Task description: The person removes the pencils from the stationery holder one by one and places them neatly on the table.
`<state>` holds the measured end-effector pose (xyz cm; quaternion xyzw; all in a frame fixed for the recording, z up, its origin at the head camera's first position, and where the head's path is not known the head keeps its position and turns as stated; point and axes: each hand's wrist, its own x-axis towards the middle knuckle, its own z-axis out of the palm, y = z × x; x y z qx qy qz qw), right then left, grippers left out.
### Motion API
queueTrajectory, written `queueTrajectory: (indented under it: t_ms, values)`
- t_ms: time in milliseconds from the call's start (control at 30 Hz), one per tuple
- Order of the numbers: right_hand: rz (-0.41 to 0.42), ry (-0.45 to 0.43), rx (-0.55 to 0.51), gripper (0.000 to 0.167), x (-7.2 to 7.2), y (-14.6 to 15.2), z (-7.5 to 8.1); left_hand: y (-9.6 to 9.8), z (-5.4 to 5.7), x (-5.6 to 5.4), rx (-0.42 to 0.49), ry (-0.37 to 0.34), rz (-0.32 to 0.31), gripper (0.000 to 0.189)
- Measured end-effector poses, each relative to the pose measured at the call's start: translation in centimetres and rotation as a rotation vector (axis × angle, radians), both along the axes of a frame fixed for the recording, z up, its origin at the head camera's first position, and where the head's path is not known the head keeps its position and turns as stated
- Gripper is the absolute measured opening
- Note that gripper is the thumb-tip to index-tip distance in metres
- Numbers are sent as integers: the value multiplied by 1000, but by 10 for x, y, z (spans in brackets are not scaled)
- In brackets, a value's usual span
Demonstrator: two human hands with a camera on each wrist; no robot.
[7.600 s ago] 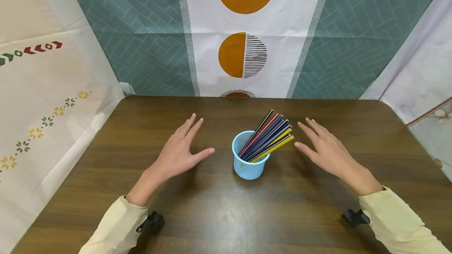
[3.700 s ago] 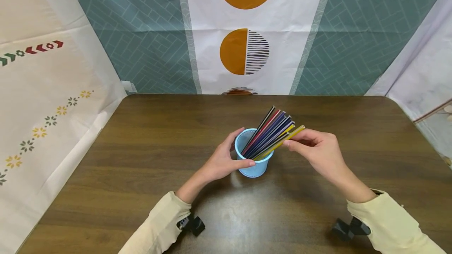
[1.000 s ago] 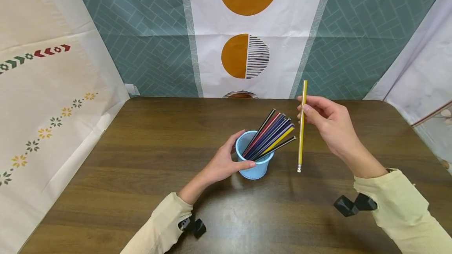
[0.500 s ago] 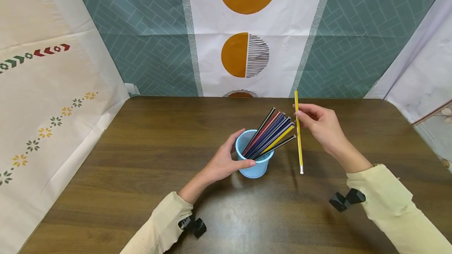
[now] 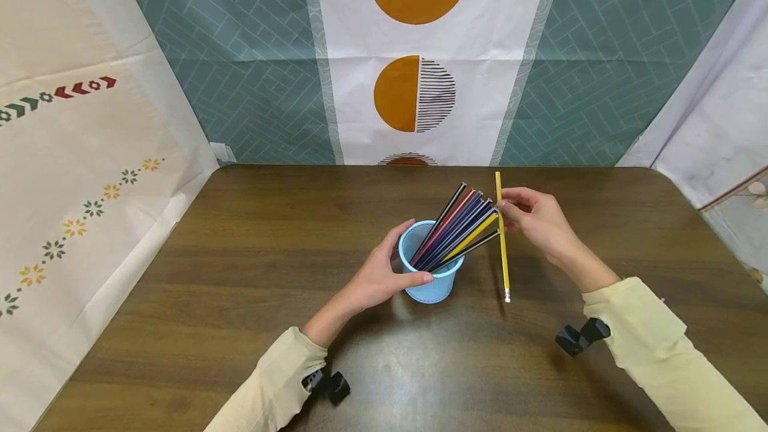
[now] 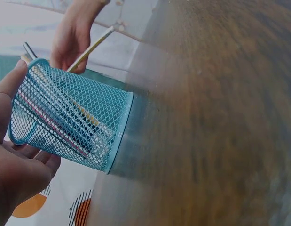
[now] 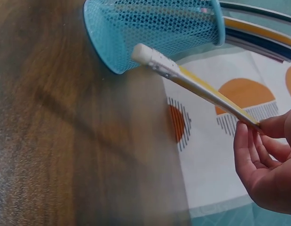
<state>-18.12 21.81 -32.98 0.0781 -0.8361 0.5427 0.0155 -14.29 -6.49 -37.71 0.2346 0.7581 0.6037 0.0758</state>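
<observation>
A light-blue mesh pencil cup [image 5: 431,290] stands on the brown table, with several pencils [image 5: 451,229] leaning to the right in it: black, red, dark blue and yellow. My left hand [image 5: 377,275] holds the cup from its left side, thumb at the near rim; in the left wrist view its fingers curl round the far side. Just right of the cup, my right hand [image 5: 538,224] pinches a yellow pencil [image 5: 505,262] between thumb and fingers. Its white eraser end [image 7: 144,54] points down in the right wrist view, above the table.
The wooden table [image 5: 240,239] reaches back to a patterned green-and-white cloth [image 5: 252,52]. Light cloths hang at both sides. Each wrist carries a small black camera mount, such as the right one [image 5: 582,337].
Earlier, my left hand took hold of the cup and my right hand drew the yellow pencil out and raised it. Over the last second the pencil has come lower and slightly left.
</observation>
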Motion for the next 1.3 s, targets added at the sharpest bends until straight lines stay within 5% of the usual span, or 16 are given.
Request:
queueTrajectory:
  t_ms: [500, 1033, 1300]
  values:
    - [5, -163, 15, 37, -11, -1, -23, 0, -1, 0, 7, 4, 1, 88]
    - [3, -208, -29, 33, -18, -4, -47, 0, -2, -1, 23, 9, -8, 87]
    - [-31, -263, 31, 35, -21, -6, -59, 0, -2, -1, 20, 4, -3, 87]
